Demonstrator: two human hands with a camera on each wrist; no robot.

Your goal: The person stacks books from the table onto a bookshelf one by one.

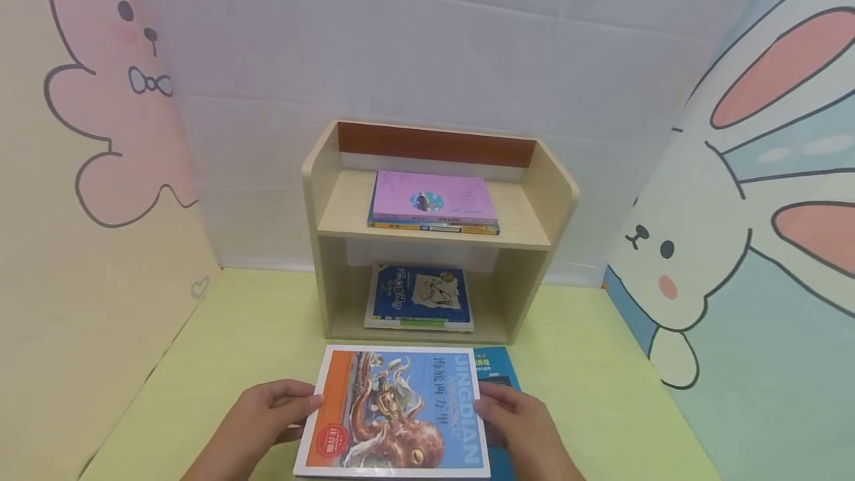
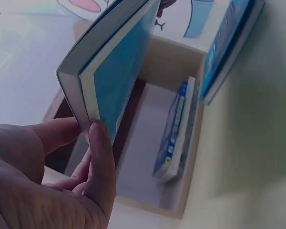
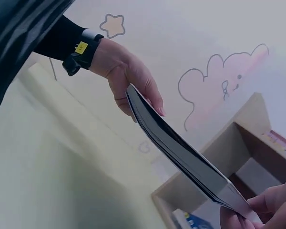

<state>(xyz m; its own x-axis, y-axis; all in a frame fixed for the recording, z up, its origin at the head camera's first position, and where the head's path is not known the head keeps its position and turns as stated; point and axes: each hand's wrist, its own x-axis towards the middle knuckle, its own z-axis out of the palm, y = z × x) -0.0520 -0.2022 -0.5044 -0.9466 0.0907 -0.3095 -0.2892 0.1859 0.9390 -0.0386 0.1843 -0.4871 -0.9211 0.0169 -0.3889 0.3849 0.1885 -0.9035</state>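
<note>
A picture book (image 1: 401,414) with an octopus on its orange and blue cover is held raised between both hands. My left hand (image 1: 270,410) pinches its left edge, thumb on top and fingers beneath. On the opposite edge my right hand (image 1: 517,421) grips it the same way. The left wrist view shows the book's light blue underside (image 2: 119,71) and thick page block, well clear of the table. Partly hidden under it in the head view, a second blue book (image 1: 493,362) lies on the table.
A two-tier wooden shelf (image 1: 554,191) stands just beyond the hands. Its upper tier holds a pink book (image 1: 461,195) on top of others; below lies a dark blue book (image 1: 407,299) on a small stack. Yellow-green tabletop (image 1: 260,318) spreads around, with cartoon-printed walls at both sides.
</note>
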